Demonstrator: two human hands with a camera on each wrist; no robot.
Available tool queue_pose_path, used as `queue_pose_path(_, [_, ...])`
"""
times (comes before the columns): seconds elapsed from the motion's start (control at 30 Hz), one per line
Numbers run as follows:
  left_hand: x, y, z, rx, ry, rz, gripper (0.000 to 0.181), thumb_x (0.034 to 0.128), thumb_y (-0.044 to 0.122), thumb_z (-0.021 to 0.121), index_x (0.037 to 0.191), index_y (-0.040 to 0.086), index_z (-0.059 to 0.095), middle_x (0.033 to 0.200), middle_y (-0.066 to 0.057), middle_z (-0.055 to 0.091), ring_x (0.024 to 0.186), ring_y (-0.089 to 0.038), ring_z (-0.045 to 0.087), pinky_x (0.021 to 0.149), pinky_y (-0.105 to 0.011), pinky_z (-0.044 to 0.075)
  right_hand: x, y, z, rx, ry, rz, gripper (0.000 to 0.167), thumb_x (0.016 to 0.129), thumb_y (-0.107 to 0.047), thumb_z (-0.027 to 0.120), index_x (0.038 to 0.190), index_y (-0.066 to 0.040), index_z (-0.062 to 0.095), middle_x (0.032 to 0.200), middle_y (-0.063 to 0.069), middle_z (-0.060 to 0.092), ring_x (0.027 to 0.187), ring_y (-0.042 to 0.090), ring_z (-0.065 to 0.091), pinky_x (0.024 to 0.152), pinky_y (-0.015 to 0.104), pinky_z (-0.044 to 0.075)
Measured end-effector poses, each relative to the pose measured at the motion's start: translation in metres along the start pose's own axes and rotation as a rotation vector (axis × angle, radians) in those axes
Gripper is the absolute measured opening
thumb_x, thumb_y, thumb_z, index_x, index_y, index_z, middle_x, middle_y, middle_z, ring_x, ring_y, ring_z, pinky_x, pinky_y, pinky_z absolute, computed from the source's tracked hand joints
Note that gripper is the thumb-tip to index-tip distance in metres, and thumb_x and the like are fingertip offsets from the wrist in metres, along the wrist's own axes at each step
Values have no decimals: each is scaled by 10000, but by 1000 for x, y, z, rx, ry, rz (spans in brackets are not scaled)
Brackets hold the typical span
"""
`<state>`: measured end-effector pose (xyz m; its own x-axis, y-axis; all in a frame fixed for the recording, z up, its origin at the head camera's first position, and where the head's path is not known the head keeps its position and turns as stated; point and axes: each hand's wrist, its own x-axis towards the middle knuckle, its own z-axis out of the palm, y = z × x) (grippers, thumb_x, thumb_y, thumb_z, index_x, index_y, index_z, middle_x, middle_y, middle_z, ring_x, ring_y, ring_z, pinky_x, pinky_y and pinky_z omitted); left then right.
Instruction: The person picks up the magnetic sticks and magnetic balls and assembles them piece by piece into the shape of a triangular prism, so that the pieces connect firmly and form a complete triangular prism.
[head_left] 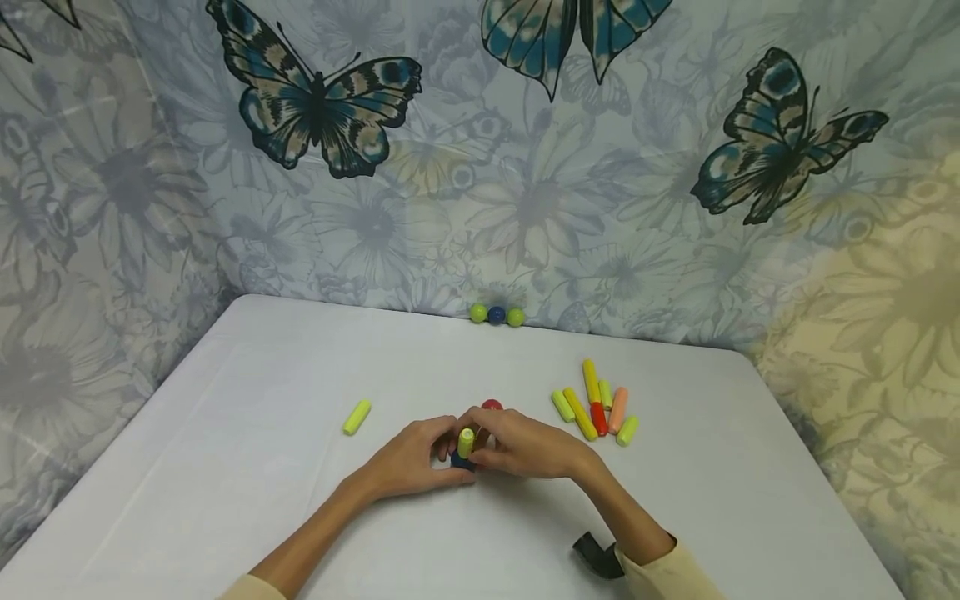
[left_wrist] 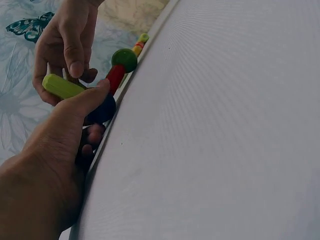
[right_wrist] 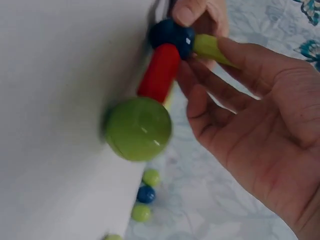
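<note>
My left hand (head_left: 411, 460) holds a dark blue ball (right_wrist: 170, 36), its thumb on the ball's side. With thumb and fingers, my right hand (head_left: 528, 446) pinches a yellow-green stick (head_left: 466, 443). That stick's lower end meets the blue ball, and it stands up from it in the head view. A red stick (right_wrist: 160, 72) joins the blue ball to a green ball (right_wrist: 139, 129), as both wrist views show. Beyond my right fingers, a round red piece (head_left: 491, 404) is partly visible in the head view; what it connects to is hidden.
Several yellow, green, red and orange sticks (head_left: 580, 414) lie at the right. One yellow-green stick (head_left: 357, 417) lies at the left. Two green balls and a blue ball (head_left: 497, 315) line the back edge. A black curved object (head_left: 597, 556) is by my right sleeve.
</note>
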<state>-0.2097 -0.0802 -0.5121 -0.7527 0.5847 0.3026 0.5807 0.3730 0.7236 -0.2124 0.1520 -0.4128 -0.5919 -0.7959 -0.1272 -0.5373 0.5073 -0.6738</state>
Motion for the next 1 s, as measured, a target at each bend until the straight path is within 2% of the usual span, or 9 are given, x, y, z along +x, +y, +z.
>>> queue_pose_path(0.13, [3, 1, 0, -48, 9, 1, 288, 903, 418, 818, 998, 247, 607, 819, 50, 593, 711, -15, 492, 650, -169, 429, -8, 0, -17, -26, 8, 5, 434, 1020, -138, 678, 1420, -87, 518, 1219, 77, 694, 1057, 183, 678, 907, 273, 573])
queue_pose_path(0.3, [5, -1, -1, -62, -11, -28, 233, 934, 428, 783, 1032, 284, 629, 828, 60, 600, 719, -19, 509, 648, -171, 440, -5, 8, -60, -118, 79, 59, 448, 1028, -163, 665, 1435, -68, 505, 1292, 145, 671, 1178, 310, 656, 966, 390, 583])
queue_pose_path(0.43, [5, -4, -3, -58, -7, -46, 212, 937, 427, 779, 1010, 303, 623, 822, 70, 588, 723, -37, 514, 646, -180, 434, 12, 30, -97, -182, 145, 143, 390, 1044, -147, 628, 1402, -28, 528, 1285, 183, 662, 1158, 336, 668, 978, 445, 580])
queue_pose_path(0.53, [4, -5, -2, -58, -14, -55, 208, 939, 438, 773, 1004, 312, 621, 825, 71, 583, 725, -44, 514, 648, -180, 430, 19, 52, -113, -199, 178, 188, 363, 1047, -129, 610, 1374, 13, 541, 1257, 228, 661, 1147, 370, 665, 989, 489, 571])
queue_pose_path(0.67, [2, -4, 1, -67, -24, -60, 204, 943, 446, 766, 1002, 316, 620, 829, 65, 585, 731, -50, 514, 652, -176, 425, 16, 72, -116, -167, 189, 235, 361, 1044, -131, 614, 1366, 22, 552, 1259, 240, 660, 1166, 395, 655, 996, 498, 571])
queue_pose_path(0.8, [1, -3, 2, -63, -22, -60, 201, 947, 443, 763, 1000, 319, 613, 827, 91, 574, 729, -34, 510, 650, -175, 425, 8, 76, -113, -167, 169, 278, 332, 1036, -121, 627, 1329, 24, 573, 1225, 238, 674, 1112, 366, 667, 961, 459, 587])
queue_pose_path(0.9, [0, -2, 2, -54, -25, -65, 201, 946, 442, 763, 1002, 328, 608, 828, 117, 567, 731, -14, 508, 649, -175, 433, -1, 74, -107, -208, 86, 358, 297, 1030, -127, 640, 1283, 24, 602, 1101, 198, 705, 957, 289, 687, 875, 381, 596])
queue_pose_path(1.0, [1, -1, -1, -46, -31, -65, 204, 945, 443, 765, 1005, 333, 604, 830, 121, 568, 735, -8, 511, 653, -177, 440, -8, 71, -96, -251, -21, 492, 275, 1015, -146, 663, 1249, -6, 632, 982, 145, 703, 820, 236, 674, 789, 334, 575])
